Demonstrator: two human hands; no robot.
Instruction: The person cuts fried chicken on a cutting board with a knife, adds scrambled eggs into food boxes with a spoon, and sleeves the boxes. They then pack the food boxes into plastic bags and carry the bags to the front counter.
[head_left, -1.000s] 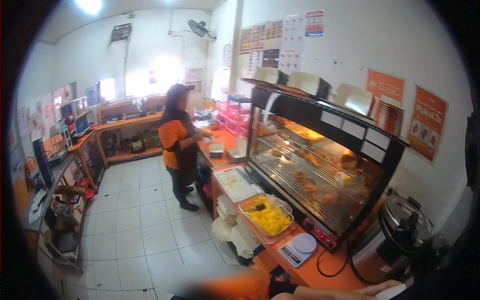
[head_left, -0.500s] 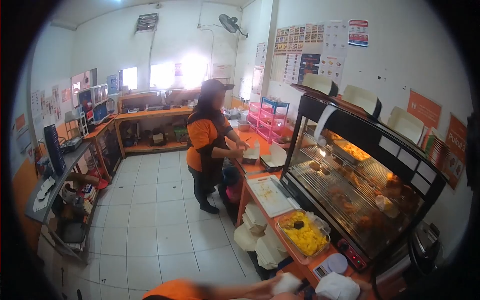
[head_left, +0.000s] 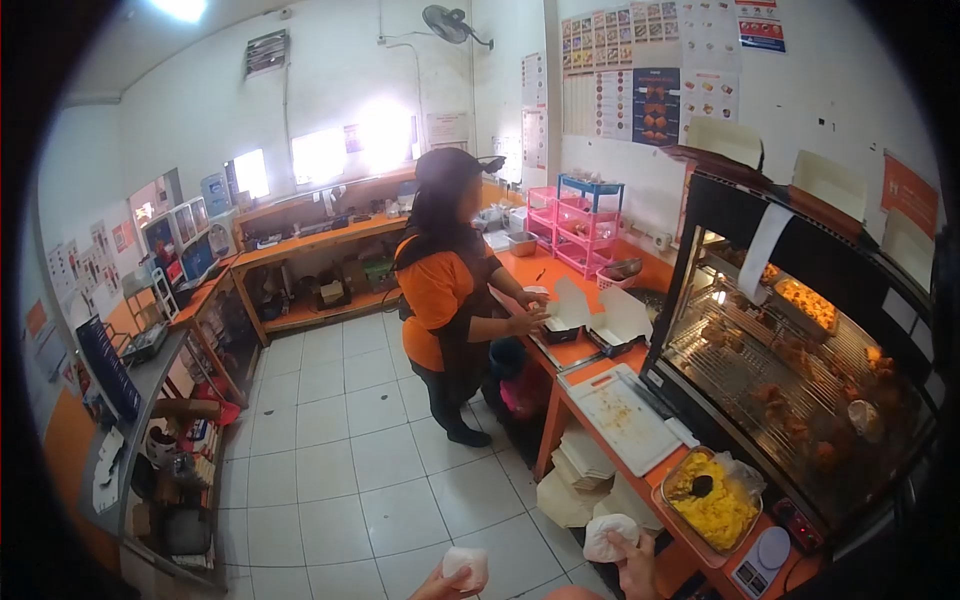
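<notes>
At the bottom edge of the head view, my left hand (head_left: 440,584) is closed around a small white paper-wrapped bundle (head_left: 466,568). To its right, my right hand (head_left: 637,570) grips another white wrapped bundle (head_left: 609,538), thumb across its side. What is inside either wrapper is hidden. Both bundles are held apart from each other, left of the counter with the tray of yellow food (head_left: 715,515) and the small digital scale (head_left: 765,562). Folded cream boxes (head_left: 580,460) are stacked under that counter, just beyond my right hand.
A co-worker in an orange shirt (head_left: 437,300) stands at the counter, hands by open boxes (head_left: 615,325). A white cutting board (head_left: 627,415) lies nearer. The heated display cabinet (head_left: 790,350) holds fried food on racks. A grey shelf unit (head_left: 150,430) stands left of the tiled floor (head_left: 330,430).
My view has swung left, so the counter and cabinet sit further right. Both bundles have moved left, away from the scale, in my hands.
</notes>
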